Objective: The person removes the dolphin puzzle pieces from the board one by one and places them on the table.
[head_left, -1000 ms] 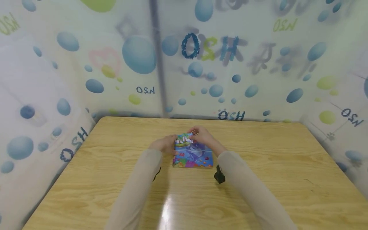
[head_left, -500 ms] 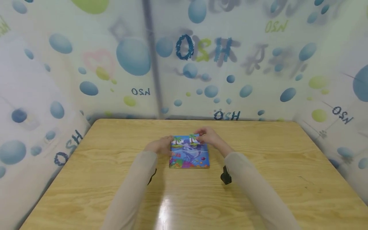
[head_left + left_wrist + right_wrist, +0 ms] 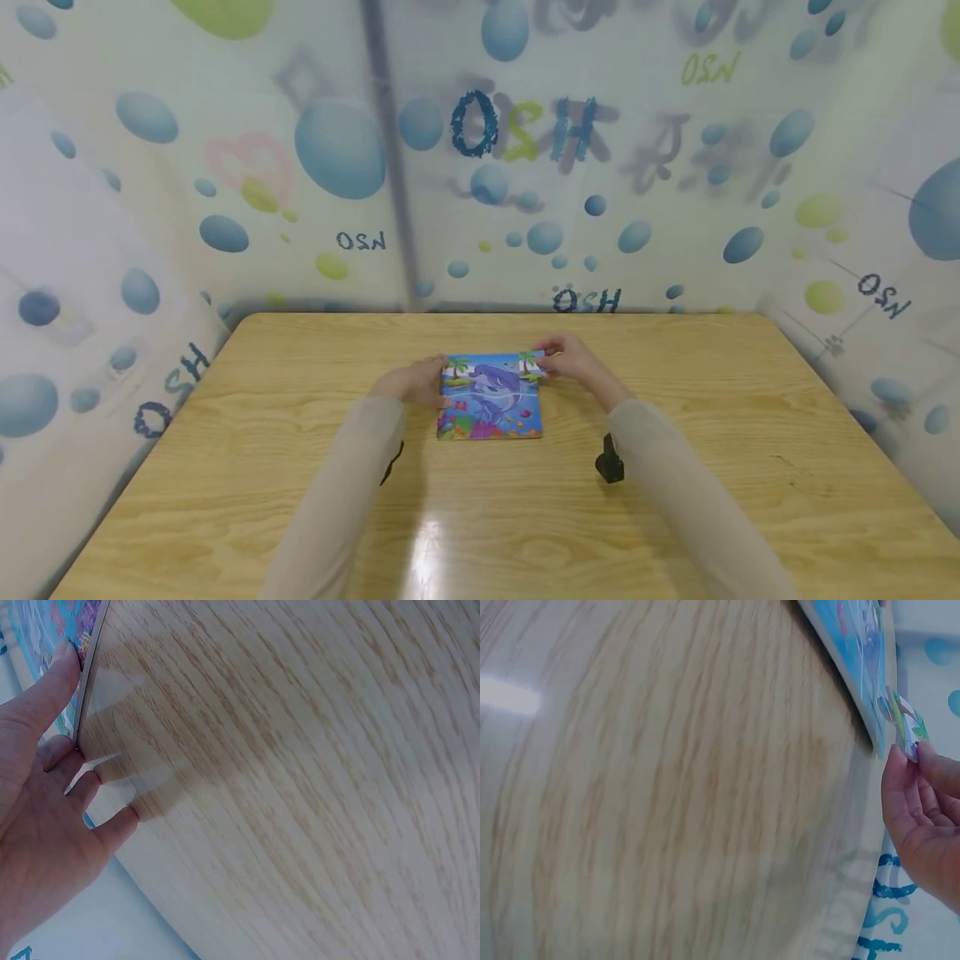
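Observation:
A dolphin jigsaw puzzle point(image 3: 487, 404) in a square frame lies flat on the table in the head view. My left hand point(image 3: 411, 382) holds its left side. In the left wrist view the thumb point(image 3: 58, 681) rests on the picture, and the other fingers lie along the edge and on the wood. At the far right corner my right hand point(image 3: 576, 362) pinches a palm-tree puzzle piece point(image 3: 528, 365) between thumb and fingers. The right wrist view shows this puzzle piece point(image 3: 909, 726) tilted, near the board's corner; whether it touches the board is unclear.
The wooden table point(image 3: 675, 400) reaches back to a patterned curtain point(image 3: 637, 167) with blue and green dots. A dark wrist-camera mount point(image 3: 611, 460) sits under the right sleeve. Light reflects off the near part of the table.
My right hand has moved the palm-tree piece rightward, from over the puzzle's left part to its far right corner, uncovering the dolphin's head. The left hand stays at the left side. The view has shifted slightly.

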Motion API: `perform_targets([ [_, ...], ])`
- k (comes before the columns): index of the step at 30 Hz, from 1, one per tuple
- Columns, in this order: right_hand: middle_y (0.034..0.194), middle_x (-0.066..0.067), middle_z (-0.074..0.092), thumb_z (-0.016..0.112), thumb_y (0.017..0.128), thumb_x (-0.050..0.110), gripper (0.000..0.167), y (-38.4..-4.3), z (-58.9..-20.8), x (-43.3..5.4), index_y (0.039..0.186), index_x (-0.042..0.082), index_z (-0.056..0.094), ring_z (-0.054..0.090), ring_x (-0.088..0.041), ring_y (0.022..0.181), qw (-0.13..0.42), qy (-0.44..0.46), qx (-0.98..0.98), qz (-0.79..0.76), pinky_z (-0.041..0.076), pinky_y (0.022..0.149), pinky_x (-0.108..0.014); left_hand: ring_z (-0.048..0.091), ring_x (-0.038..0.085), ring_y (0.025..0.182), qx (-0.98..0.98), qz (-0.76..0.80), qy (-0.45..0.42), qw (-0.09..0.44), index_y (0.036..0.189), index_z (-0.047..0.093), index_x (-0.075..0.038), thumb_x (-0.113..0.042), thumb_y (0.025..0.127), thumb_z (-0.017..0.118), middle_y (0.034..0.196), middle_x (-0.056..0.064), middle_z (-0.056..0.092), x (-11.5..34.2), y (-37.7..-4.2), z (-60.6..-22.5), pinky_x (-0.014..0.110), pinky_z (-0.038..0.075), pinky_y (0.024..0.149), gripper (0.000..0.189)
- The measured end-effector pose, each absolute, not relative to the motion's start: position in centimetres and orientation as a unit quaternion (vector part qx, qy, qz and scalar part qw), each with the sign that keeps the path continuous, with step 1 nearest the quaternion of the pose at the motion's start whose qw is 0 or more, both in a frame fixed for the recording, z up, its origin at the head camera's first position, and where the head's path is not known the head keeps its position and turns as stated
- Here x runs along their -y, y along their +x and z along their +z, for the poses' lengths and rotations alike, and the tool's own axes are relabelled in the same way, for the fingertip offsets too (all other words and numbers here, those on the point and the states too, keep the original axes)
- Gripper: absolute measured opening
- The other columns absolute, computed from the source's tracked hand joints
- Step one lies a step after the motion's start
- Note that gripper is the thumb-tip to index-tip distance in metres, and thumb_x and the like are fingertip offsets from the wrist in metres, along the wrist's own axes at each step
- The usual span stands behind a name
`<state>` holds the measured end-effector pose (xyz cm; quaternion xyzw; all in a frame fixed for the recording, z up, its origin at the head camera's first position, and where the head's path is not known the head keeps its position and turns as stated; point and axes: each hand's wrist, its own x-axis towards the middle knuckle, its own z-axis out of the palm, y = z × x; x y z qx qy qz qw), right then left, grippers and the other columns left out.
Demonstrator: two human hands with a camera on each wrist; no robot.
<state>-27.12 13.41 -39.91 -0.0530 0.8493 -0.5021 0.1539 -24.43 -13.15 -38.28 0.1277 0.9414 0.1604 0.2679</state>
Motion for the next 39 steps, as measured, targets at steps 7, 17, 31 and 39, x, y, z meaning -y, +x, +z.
perform_targets([
  [7,0.1,-0.015,0.052,0.055,0.089,0.002,0.031,-27.2,-40.0,-15.3,0.118,-0.008,0.053,0.056,-0.01,0.072,0.149,-0.029,-0.854,-0.497,0.055,0.068,-0.022,0.01,0.033,0.142,-0.941,0.162,0.127,0.269,0.147,0.011,-0.004,-0.031,0.088,0.06,0.153,0.017,0.012,13.2,-24.4,-38.4,0.046,0.014,0.116,0.081],
  [17,0.099,-0.014,0.056,0.055,0.088,0.0,0.032,-27.8,-40.5,-16.4,0.118,-0.009,0.053,0.054,-0.008,0.071,0.152,-0.006,-0.858,-0.491,0.053,0.062,-0.016,0.01,0.032,0.142,-0.94,0.164,0.131,0.27,0.147,0.011,-0.003,-0.03,0.088,0.059,0.153,0.017,0.012,13.4,-24.4,-38.2,0.046,0.013,0.116,0.081],
  [31,0.103,-0.017,0.06,0.06,0.087,0.008,0.026,-28.1,-40.5,-16.5,0.11,-0.003,0.062,0.054,-0.019,0.087,0.134,0.0,-0.915,-0.38,0.048,0.069,-0.021,0.009,0.03,0.142,-0.94,0.165,0.126,0.272,0.147,0.011,-0.006,-0.03,0.087,0.06,0.154,0.014,0.009,13.3,-24.5,-38.3,0.044,0.012,0.117,0.081],
  [39,0.108,-0.018,0.059,0.059,0.087,0.009,0.027,-28.4,-40.6,-16.7,0.111,-0.002,0.063,0.052,-0.021,0.091,0.146,-0.004,-0.916,-0.373,0.046,0.076,-0.026,0.009,0.031,0.142,-0.939,0.172,0.118,0.272,0.147,0.011,-0.006,-0.03,0.087,0.061,0.154,0.014,0.011,13.3,-24.5,-38.3,0.044,0.012,0.116,0.082],
])
